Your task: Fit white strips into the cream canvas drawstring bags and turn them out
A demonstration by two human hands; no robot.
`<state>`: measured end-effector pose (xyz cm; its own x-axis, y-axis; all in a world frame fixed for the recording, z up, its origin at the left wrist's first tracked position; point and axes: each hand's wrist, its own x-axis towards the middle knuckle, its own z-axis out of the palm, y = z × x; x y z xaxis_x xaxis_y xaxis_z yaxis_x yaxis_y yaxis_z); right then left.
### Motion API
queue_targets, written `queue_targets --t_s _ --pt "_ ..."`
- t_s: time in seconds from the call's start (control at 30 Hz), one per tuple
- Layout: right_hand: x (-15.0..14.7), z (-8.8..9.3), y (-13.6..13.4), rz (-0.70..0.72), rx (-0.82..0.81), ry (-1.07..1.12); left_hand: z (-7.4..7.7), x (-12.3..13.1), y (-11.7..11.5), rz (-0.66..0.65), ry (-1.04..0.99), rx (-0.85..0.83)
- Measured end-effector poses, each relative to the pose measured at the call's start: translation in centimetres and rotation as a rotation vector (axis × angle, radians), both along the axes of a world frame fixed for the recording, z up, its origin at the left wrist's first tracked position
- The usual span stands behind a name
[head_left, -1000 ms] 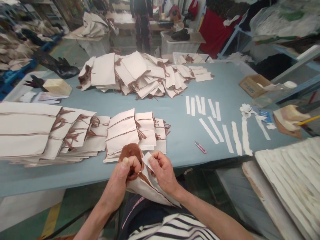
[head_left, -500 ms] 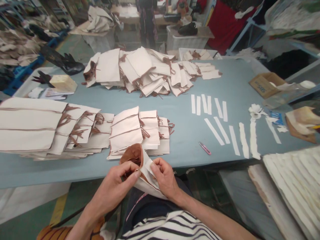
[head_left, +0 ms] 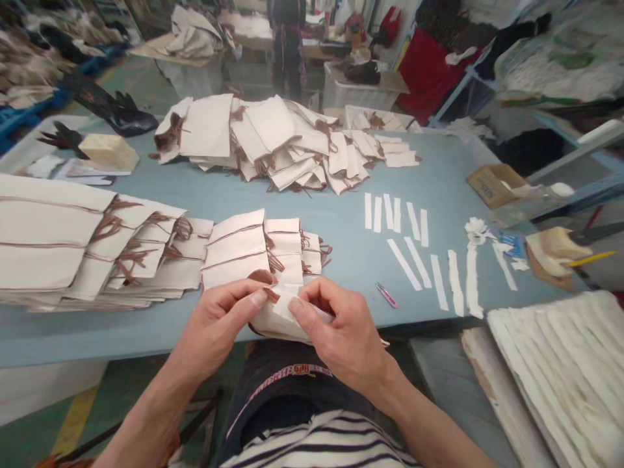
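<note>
A cream fabric piece with brown lining (head_left: 273, 325) is held up at the near edge of the table. My left hand (head_left: 218, 320) is closed, thumb and forefinger pinching the brown edge of this piece. My right hand (head_left: 341, 331) is closed too, its thumb pressing on the cream side, where a small white strip (head_left: 288, 296) lies between the hands. Part of the piece is hidden behind my right fingers. Just beyond my hands is a short stack of cream pieces with brown seams (head_left: 236, 244).
More cream pieces (head_left: 43, 227) are stacked at left, with a long heap (head_left: 263, 127) behind. White strips (head_left: 439, 283) lie in rows at right, beside pink thread snips (head_left: 387, 295). A cardboard box (head_left: 492, 185) and a yellow block (head_left: 110, 151) stand farther out.
Both hands have moved up slightly with the fabric piece. Its brown opening now shows less, and a white strip shows more plainly between my fingers. The view has shifted a little to the right.
</note>
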<state>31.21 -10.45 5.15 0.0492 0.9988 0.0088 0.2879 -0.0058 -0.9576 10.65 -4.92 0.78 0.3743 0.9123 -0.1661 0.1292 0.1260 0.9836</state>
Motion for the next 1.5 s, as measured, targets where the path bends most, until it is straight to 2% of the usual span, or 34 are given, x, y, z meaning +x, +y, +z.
queue_targets --t_s 0.1,0.2,0.47,0.87,1.27,1.5 --pt "-0.6 -0.8 0.4 -0.068 0.137 -0.137 -0.4 0.5 0.1 0.030 -0.067 -0.037" --pt "-0.8 -1.2 0.7 -0.081 0.205 -0.200 -0.1 1.2 0.0 0.050 -0.094 -0.060" --pt "-1.6 -1.9 0.8 -0.154 0.162 -0.209 0.7 1.6 -0.3 0.088 -0.155 -0.093" --pt "-1.9 -1.9 0.7 -0.186 0.265 -0.280 1.2 2.3 -0.7 0.140 -0.166 -0.076" --pt "-2.6 -3.5 0.6 -0.268 0.361 -0.373 1.9 3.0 -0.9 0.178 -0.165 -0.220" --pt "-2.9 -3.8 0.3 -0.277 0.341 -0.317 1.4 2.7 -1.2 0.187 -0.193 -0.263"
